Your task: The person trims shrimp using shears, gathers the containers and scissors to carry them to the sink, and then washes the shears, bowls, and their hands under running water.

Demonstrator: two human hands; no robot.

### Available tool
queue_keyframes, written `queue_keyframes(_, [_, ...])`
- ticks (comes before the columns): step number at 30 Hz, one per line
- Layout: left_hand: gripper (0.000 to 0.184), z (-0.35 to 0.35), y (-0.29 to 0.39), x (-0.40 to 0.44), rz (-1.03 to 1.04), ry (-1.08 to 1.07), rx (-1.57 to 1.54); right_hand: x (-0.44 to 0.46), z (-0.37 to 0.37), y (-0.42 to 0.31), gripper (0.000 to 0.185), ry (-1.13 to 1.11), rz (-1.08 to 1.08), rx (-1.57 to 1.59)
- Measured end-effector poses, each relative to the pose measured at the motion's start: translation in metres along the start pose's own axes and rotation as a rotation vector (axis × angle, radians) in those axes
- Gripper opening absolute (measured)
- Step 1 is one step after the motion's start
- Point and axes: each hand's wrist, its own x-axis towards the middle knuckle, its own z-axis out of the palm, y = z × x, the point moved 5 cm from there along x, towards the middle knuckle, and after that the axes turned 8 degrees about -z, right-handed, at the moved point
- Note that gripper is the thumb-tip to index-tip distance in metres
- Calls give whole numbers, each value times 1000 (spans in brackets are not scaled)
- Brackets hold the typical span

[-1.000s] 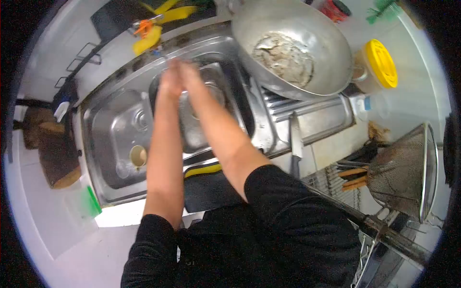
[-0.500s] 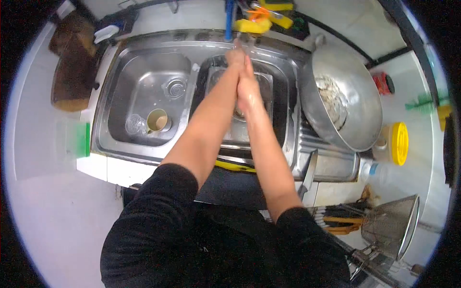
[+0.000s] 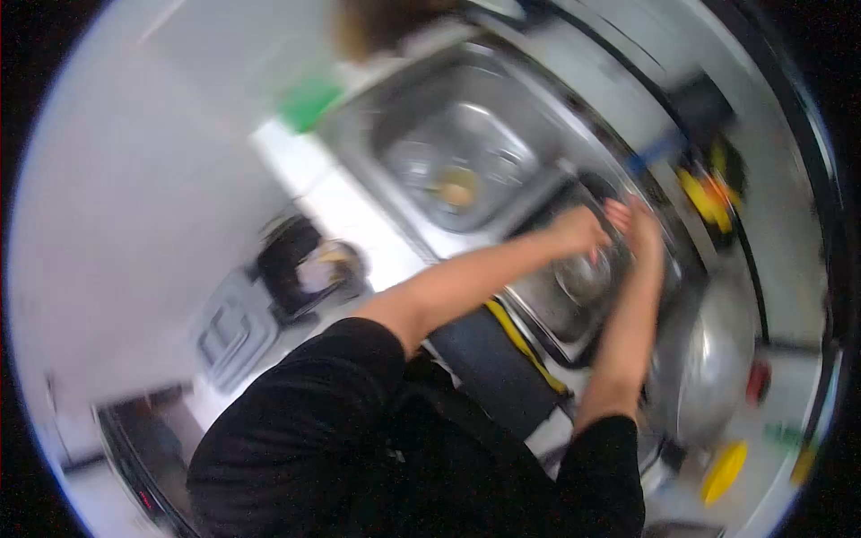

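Note:
Both hands are over the right sink basin point(image 3: 547, 305), apart from each other and blurred by motion. My left hand point(image 3: 581, 231) hangs with loosely bent fingers, nothing visible in it. To its right my right hand point(image 3: 640, 231) has its fingers apart, pointing toward the left hand, and appears to hold nothing. Beneath them a metal tray point(image 3: 567, 314) lies in the basin, partly covered by my hands and forearms. A blue tap handle point(image 3: 659, 151) is just beyond my right hand. In the left basin point(image 3: 421, 99) stand a mug point(image 3: 457, 188) and a clear glass point(image 3: 413, 163).
A large metal bowl point(image 3: 713, 359) stands right of the sink, near a yellow lid point(image 3: 723, 472). Yellow cleaning items point(image 3: 704, 199) lie behind the tap. At left are an open black bin point(image 3: 291, 260) with contents, a grey lid point(image 3: 233, 327) and a green-edged container point(image 3: 309, 103).
My hands, clasped together by the tap before, are now separated over the basin. The view has swung left, bringing the black bin and grey lid into sight.

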Motion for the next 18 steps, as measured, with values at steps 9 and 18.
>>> queue_keyframes(9, [75, -137, -108, -193, 311, 682, 640, -57, 54, 151, 59, -175, 281, -179])
queue_keyframes(18, [49, -143, -331, -562, -149, 1259, 675, -118, 340, 192, 48, -318, 17, -818])
